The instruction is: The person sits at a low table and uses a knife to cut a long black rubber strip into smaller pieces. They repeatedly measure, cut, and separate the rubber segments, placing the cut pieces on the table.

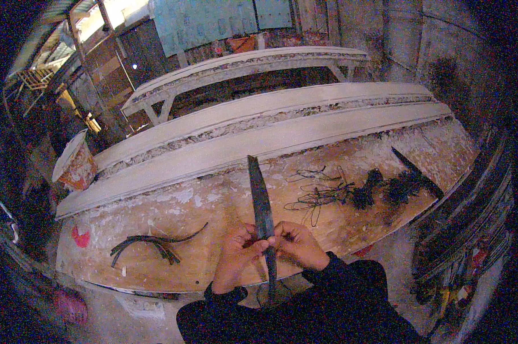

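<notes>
A long, dark, flat strip [260, 192], broad along its length and narrower toward me, points away from me over the table. My left hand [240, 247] pinches it between thumb and fingers near its middle. From the other side my right hand [298, 245] grips the same spot, its fingertips meeting the left thumb. What the strip is made of I cannot tell. A few thin curved dark strips [156, 242] lie to the left. Right of my hands are a loose tangle of thin dark wire or cord [319, 195] and a dark bunched clump [365, 194].
The worn wooden tabletop [156, 215] has white smears. Another dark strip [416, 171] lies at its right edge, and a red patch [80, 236] at its left. Long pale boards [253, 137] run across behind. A whitish-orange bucket [75, 163] stands at the left end.
</notes>
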The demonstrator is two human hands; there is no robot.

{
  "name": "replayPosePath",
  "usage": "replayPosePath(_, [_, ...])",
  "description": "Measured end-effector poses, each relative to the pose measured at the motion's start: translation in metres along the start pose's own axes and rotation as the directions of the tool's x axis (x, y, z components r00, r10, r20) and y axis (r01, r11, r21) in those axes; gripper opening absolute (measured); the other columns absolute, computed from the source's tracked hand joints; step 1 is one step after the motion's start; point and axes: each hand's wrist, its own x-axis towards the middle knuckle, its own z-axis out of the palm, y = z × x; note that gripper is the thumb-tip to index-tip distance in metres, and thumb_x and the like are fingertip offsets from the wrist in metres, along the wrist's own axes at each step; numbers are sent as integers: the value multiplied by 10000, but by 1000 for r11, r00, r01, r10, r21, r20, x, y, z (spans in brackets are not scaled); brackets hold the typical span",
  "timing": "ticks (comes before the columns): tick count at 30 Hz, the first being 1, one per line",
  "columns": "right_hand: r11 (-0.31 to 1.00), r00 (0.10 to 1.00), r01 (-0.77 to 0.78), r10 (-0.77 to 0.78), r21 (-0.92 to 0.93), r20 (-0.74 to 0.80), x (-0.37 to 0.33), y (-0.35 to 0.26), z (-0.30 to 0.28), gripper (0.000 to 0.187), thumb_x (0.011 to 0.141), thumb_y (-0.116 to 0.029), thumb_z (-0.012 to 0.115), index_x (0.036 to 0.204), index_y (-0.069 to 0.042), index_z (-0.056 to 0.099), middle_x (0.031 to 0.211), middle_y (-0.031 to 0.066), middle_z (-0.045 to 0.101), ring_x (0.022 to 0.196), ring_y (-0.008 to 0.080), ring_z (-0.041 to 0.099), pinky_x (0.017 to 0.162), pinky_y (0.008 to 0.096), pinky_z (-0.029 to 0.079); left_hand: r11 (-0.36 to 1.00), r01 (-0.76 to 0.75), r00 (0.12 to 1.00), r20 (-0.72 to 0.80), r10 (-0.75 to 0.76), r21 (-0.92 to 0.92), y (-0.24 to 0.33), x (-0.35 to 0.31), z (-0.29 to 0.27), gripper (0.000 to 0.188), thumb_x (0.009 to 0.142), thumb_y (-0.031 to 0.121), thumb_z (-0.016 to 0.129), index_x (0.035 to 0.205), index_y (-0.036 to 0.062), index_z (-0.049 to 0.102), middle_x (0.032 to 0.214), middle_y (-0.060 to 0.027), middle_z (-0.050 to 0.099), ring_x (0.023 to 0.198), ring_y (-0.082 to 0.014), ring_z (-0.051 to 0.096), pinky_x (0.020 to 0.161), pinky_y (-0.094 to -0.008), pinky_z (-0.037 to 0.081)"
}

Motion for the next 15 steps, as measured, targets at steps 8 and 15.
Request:
replayPosePath(8, [991,996,-59,66,120,-53,-3,-10,2,172,808,-228,579,729,-104,490,633,-47,489,534,33,422,479,171,353,998,34,999,12,-34,-43,-6,1,-4,114,755,133,626,727,83,527,643,24,545,530,-35,460,465,-174,342])
replayPosePath(15, [994,999,-35,34,107,7,-1,-3,3,170,802,-193,587,723,-85,482,628,-36,480,544,46,444,487,184,370,998,34,996,-78,-31,45,-11,2,-7,136,765,158,620,741,99,500,614,31,512,505,-33,434,425,-174,323])
